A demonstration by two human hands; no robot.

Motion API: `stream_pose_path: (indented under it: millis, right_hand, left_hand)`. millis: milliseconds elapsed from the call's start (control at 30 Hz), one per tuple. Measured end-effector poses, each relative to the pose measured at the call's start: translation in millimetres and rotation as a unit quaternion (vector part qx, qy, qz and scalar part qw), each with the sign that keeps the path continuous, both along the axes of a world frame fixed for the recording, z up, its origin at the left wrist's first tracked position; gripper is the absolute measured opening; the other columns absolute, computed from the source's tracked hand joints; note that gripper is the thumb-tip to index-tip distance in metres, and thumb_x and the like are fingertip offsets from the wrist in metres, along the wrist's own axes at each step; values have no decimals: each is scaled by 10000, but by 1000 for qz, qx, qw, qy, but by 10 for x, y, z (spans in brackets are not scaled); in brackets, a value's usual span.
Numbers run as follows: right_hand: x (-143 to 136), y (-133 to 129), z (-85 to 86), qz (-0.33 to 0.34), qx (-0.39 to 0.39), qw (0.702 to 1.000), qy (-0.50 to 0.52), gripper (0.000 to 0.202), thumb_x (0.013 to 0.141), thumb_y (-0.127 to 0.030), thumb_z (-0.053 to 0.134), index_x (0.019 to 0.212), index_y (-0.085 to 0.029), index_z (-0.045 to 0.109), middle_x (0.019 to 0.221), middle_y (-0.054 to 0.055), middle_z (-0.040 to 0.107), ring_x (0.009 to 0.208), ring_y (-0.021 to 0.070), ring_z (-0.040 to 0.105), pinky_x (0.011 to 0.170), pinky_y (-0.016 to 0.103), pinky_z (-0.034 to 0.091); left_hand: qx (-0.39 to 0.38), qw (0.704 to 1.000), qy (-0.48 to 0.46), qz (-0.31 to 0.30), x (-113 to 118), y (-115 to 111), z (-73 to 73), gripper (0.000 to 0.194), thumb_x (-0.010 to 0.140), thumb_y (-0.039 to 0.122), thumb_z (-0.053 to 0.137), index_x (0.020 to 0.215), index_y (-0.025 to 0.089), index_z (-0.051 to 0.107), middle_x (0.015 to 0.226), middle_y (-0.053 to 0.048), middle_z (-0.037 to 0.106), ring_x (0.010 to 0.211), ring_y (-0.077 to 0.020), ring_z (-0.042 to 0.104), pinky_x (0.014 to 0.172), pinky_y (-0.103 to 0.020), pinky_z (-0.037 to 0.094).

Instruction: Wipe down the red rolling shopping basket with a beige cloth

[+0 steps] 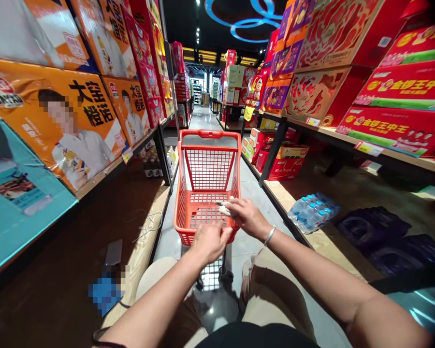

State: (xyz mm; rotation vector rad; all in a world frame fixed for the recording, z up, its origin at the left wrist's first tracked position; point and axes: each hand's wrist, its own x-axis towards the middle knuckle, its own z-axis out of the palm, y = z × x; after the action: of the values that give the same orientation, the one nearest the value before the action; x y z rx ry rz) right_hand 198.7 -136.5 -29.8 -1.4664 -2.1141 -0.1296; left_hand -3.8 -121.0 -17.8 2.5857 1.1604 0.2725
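Note:
A red plastic shopping cart (212, 170) stands in front of my knees, with its open basket facing me. My left hand (209, 241) is at the basket's near rim; its fingers curl over the edge, and the thumb stays on my side. Closed around a crumpled whitish cloth (225, 208), my right hand (247, 217) is over the right side of the basket. Part of the cloth sticks out past the fingertips toward the left. A silver bracelet (270, 236) circles my right wrist.
Shelves flank the narrow aisle: orange drink cartons (72, 121) on the left, red gift boxes (395, 125) on the right. A pack of water bottles (311, 212) lies on the lower right shelf. A thin white cable (150, 224) trails over the lower left ledge.

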Motion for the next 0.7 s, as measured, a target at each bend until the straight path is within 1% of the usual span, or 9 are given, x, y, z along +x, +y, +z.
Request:
stream_pose_path:
  millis: [100,167,200,300,367,433,533,633,700]
  right_hand:
    - [45,255,104,-46,5,997,-66,346,1032,-218,446,1296,-250,668,1370,92,618,1093,219,554,964,374,436]
    - [94,409,193,-70,-10,992,-101,350,1041,-245,431,1279,-270,686,1381,84,607,1095,230,525,960,378,415]
    - [120,478,242,-69,-26,990,-119,341,1041,-262,439,1260,-280,699,1375,80,607,1103,235,514,954,375,408]
    - [169,636,389,-24,-97,980,-174,282,1021,-290,495,1138,-263,750,1264,82,639,1081,225,513,931,346,393]
    - [152,698,474,6,-141,968,-207,258,1004,-267,516,1037,-215,767,1160,95,653,1019,209,525,916,331,382]
    - [96,722,531,12,-166,958,-235,259,992,-226,505,981,-182,761,1092,103,656,952,202,527,899,334,370]
    - [-10,700,548,8,-170,952,-255,264,987,-194,482,957,-170,742,1052,105,660,915,211,533,889,354,358]
    - [-69,645,486,31,-144,960,-237,268,990,-199,476,957,-173,741,1063,114,670,1009,237,554,911,369,355]
    - [-73,626,411,52,-123,969,-210,273,982,-176,473,1011,-182,745,1111,119,679,1075,241,564,918,372,354]
  left_hand:
    - [30,999,-29,-24,-11,-58,-161,515,974,536,474,1364,221,592,1245,-118,684,1202,-325,591,1103,-530,369]
    - [32,997,-53,-38,-42,4,-253,556,930,564,545,1364,219,578,1233,-111,669,1190,-319,571,1098,-528,351]
    - [29,997,-64,-45,-60,47,-289,561,915,579,563,1340,214,588,1216,-108,667,1177,-314,568,1090,-523,349]
    - [40,994,-93,-43,-112,150,-370,524,885,597,593,1224,199,629,1156,-100,665,1146,-300,563,1090,-513,317]
    - [57,992,-110,-31,-149,188,-413,473,882,593,594,1143,202,643,1104,-85,670,1111,-285,568,1087,-504,299]
    - [69,990,-120,-16,-195,221,-448,422,887,598,579,1052,216,650,1032,-64,674,1063,-269,575,1065,-490,302]
    - [77,989,-127,2,-293,317,-468,392,895,610,563,910,226,639,927,-37,677,982,-244,581,1031,-462,315]
    - [76,989,-127,17,-410,489,-434,385,915,582,552,817,218,628,874,-25,697,942,-220,586,1013,-438,319]
    - [69,990,-118,27,-476,612,-400,377,935,545,543,795,210,643,873,-22,713,962,-209,593,1035,-425,313]
